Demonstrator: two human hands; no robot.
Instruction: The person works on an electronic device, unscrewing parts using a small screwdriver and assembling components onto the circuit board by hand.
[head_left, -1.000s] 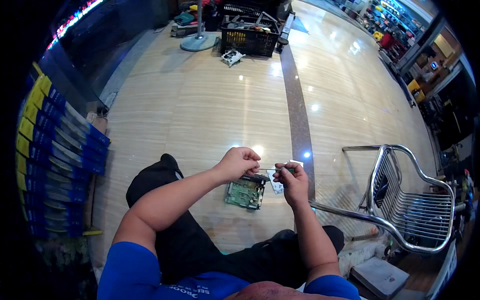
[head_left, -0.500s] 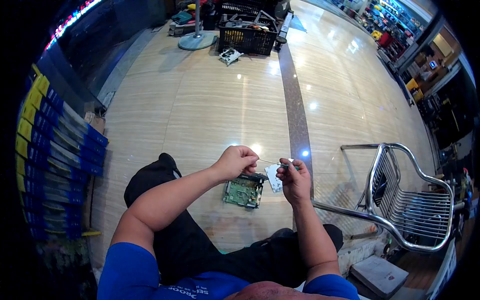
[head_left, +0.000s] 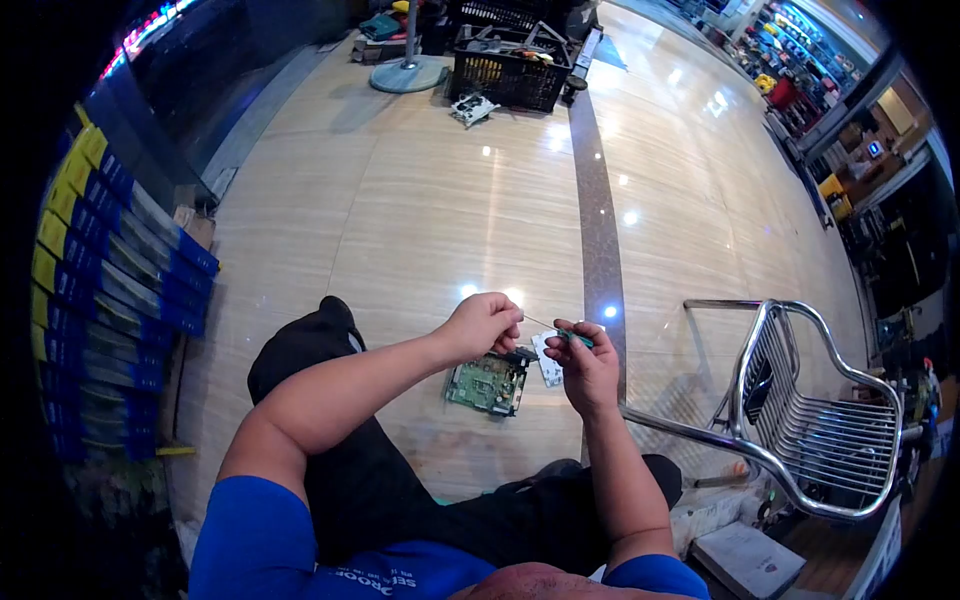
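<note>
1. The tool (head_left: 578, 339), a thin shaft with a green handle, was in the air between the two hands, above the floor (head_left: 430, 220).
2. Against the frame one second earlier, the shaft was more steeply slanted, its left end raised; then it lay nearer level. Against the half-second frame the slant was much the same, but more green showed between the right fingers.
3. The shaft pointed left and slightly away from the person, toward the left hand. The long axis ran crosswise, from the upper left down to the lower right of the view.
4. The right hand (head_left: 587, 370) was closed on the handle, its fingers curled around it.
5. The left hand (head_left: 482, 328) was pinched on the shaft's far end; the tip itself was hidden. The hands were apart, joined only by the tool.
6. Beneath the hands, the board (head_left: 487, 385) lay on the floor, its far edge partly covered by the left hand.
7. The plate (head_left: 547, 370), white, lay just right of the board, partly behind the right hand.
8. Farther out, the chair (head_left: 830, 420) stood to the right, boxes (head_left: 110, 270) to the left, and the crate (head_left: 510, 80) well ahead.
</note>
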